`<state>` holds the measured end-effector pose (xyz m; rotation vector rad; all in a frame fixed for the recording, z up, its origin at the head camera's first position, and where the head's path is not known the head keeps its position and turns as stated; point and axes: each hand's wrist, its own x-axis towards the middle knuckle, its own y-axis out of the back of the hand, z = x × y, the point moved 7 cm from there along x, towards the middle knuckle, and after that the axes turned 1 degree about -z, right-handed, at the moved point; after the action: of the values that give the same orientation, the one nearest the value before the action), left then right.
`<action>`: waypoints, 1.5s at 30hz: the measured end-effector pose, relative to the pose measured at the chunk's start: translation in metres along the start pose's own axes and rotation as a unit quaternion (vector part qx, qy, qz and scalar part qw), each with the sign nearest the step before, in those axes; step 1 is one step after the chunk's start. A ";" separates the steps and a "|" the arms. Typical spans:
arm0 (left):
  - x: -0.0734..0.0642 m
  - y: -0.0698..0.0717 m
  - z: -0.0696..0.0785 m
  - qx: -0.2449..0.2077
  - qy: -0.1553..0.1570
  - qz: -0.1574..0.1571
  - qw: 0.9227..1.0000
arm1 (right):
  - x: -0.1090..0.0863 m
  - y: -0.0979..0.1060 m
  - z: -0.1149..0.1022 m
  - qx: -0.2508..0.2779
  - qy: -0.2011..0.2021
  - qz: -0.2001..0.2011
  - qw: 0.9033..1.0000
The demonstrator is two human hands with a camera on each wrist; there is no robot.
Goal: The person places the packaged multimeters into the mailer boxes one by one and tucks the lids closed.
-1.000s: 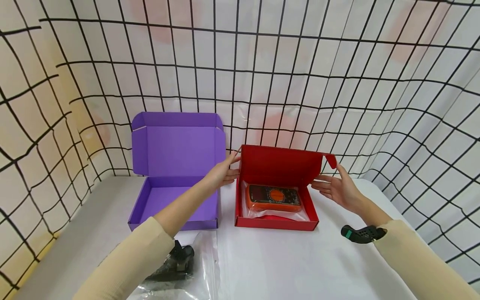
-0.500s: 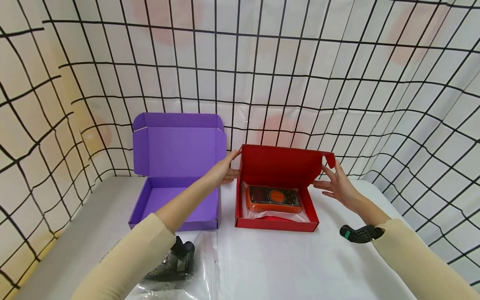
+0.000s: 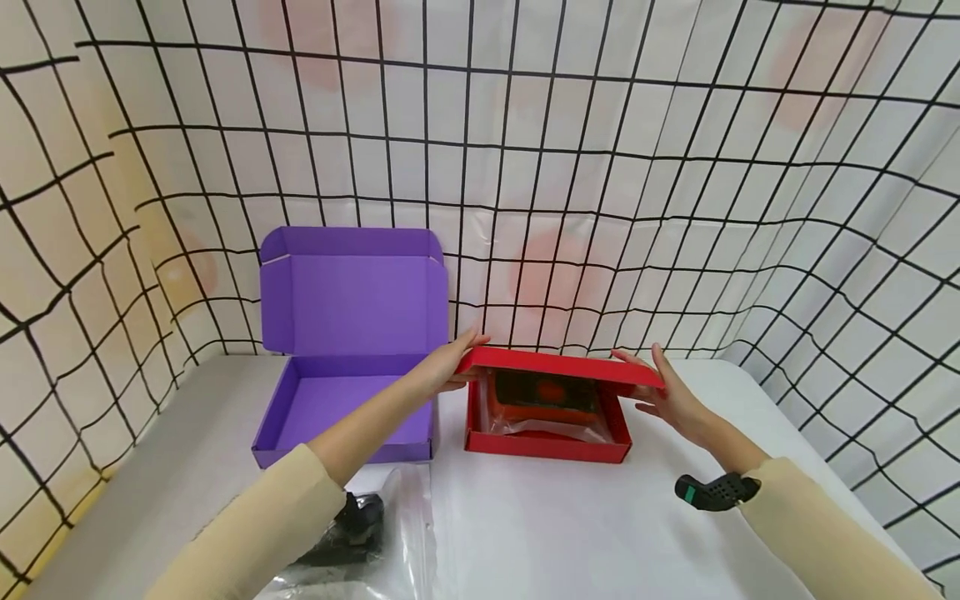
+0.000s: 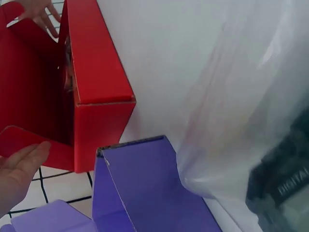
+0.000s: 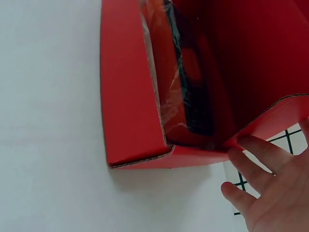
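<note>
A red cardboard box [image 3: 546, 448] stands on the white table, its lid [image 3: 562, 364] tilted low over the front. Inside lies an orange and black multimeter [image 3: 546, 398] in clear plastic, shaded by the lid. My left hand [image 3: 447, 364] is at the lid's left side; in the left wrist view its straight fingers [image 4: 30, 157] press a side flap [image 4: 41, 145]. At the other end, my right hand [image 3: 677, 402] has its fingers spread. The right wrist view shows those fingertips [image 5: 248, 142] touching the lid's right flap [image 5: 277, 116].
Left of the red box, a purple box [image 3: 352, 304] stands with its lid raised. Nearer me lies a clear plastic bag [image 3: 405, 533] holding a black item [image 3: 352, 529], marked "DIGITAL" in the left wrist view. A black wire grid [image 3: 525, 150] surrounds the table [image 3: 540, 533] at the back and sides.
The red lid has swung forward and down from a steeper stand, now shading the multimeter. Both hands have followed it, the left one lower than before. The purple box has stayed put.
</note>
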<state>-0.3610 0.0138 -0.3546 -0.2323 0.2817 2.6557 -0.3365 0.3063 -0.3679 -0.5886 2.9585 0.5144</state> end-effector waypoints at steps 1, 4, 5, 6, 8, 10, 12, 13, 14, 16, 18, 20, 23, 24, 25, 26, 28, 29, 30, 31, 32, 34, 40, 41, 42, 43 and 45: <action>0.000 0.001 -0.001 0.000 0.004 0.007 1.000 | 0.000 0.000 0.001 -0.002 0.000 0.003 1.000; 0.000 0.003 -0.003 0.019 0.014 0.029 0.999 | 0.000 -0.001 0.003 -0.002 0.002 0.008 1.000; 0.000 0.004 -0.003 0.027 0.018 0.037 0.999 | -0.001 -0.001 0.005 -0.001 0.001 0.011 1.000; 0.000 0.004 -0.003 0.040 0.018 0.043 0.998 | -0.002 -0.002 0.006 0.001 -0.001 0.013 1.000; -0.001 0.003 -0.003 0.071 0.013 0.050 0.996 | -0.003 -0.003 0.009 0.011 -0.004 0.014 1.000; -0.003 0.000 -0.003 0.106 0.003 0.049 0.993 | -0.007 -0.005 0.013 0.020 -0.006 0.016 1.000; -0.006 -0.004 -0.003 0.143 -0.016 0.035 0.989 | -0.010 -0.006 0.017 0.030 -0.005 0.018 0.999; -0.008 -0.007 -0.004 0.159 -0.022 0.028 0.987 | -0.011 -0.007 0.018 0.034 -0.003 0.018 0.999; -0.011 -0.008 -0.005 0.173 -0.025 0.024 0.984 | -0.012 -0.008 0.020 0.035 0.001 0.019 0.999; -0.014 -0.012 -0.008 0.195 -0.024 0.013 0.980 | -0.015 -0.010 0.023 0.038 0.005 0.021 0.999; -0.017 -0.014 -0.011 0.209 -0.024 0.005 0.978 | -0.017 -0.012 0.025 0.033 0.008 0.023 0.999; -0.018 -0.014 -0.016 0.218 -0.021 0.001 0.976 | -0.018 -0.014 0.028 0.026 0.008 0.025 0.999; -0.021 -0.014 -0.021 0.219 -0.030 -0.008 0.975 | -0.021 -0.017 0.030 0.007 0.003 0.034 0.999; -0.022 -0.015 -0.023 0.220 -0.031 -0.012 0.975 | -0.021 -0.018 0.031 -0.002 0.002 0.038 0.999; -0.024 -0.016 -0.025 0.223 -0.035 -0.015 0.974 | -0.022 -0.018 0.031 -0.009 0.000 0.044 0.999; -0.025 -0.016 -0.026 0.225 -0.041 -0.018 0.973 | -0.023 -0.018 0.031 -0.019 -0.001 0.052 0.998; -0.028 -0.018 -0.027 0.243 -0.049 -0.019 0.969 | -0.025 -0.019 0.031 -0.044 -0.002 0.068 0.997; -0.029 -0.018 -0.028 0.256 -0.052 -0.018 0.965 | -0.026 -0.020 0.031 -0.058 -0.003 0.076 0.995; -0.030 -0.019 -0.029 0.272 -0.057 -0.017 0.961 | -0.027 -0.020 0.031 -0.074 -0.005 0.085 0.994; -0.031 -0.019 -0.030 0.286 -0.059 -0.016 0.956 | -0.029 -0.020 0.031 -0.086 -0.004 0.094 0.992; -0.032 -0.020 -0.031 0.300 -0.060 -0.016 0.952 | -0.030 -0.021 0.031 -0.102 -0.001 0.103 0.989; -0.035 -0.021 -0.035 0.326 -0.064 -0.017 0.943 | -0.033 -0.022 0.031 -0.137 0.012 0.120 0.983; -0.040 -0.028 -0.041 0.403 -0.091 -0.023 0.910 | -0.040 -0.025 0.027 -0.249 0.078 0.160 0.952; -0.039 -0.030 -0.042 0.414 -0.094 -0.024 0.905 | -0.042 -0.026 0.026 -0.266 0.085 0.164 0.946; -0.039 -0.031 -0.043 0.424 -0.096 -0.024 0.900 | -0.043 -0.026 0.026 -0.279 0.093 0.169 0.941; -0.039 -0.033 -0.044 0.436 -0.099 -0.024 0.894 | -0.044 -0.027 0.026 -0.290 0.100 0.173 0.936; -0.038 -0.035 -0.045 0.454 -0.103 -0.020 0.885 | -0.045 -0.028 0.026 -0.311 0.111 0.181 0.926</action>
<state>-0.3060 0.0175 -0.3960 0.3419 1.3563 2.1846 -0.2833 0.3070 -0.3945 -0.1212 3.0924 1.5508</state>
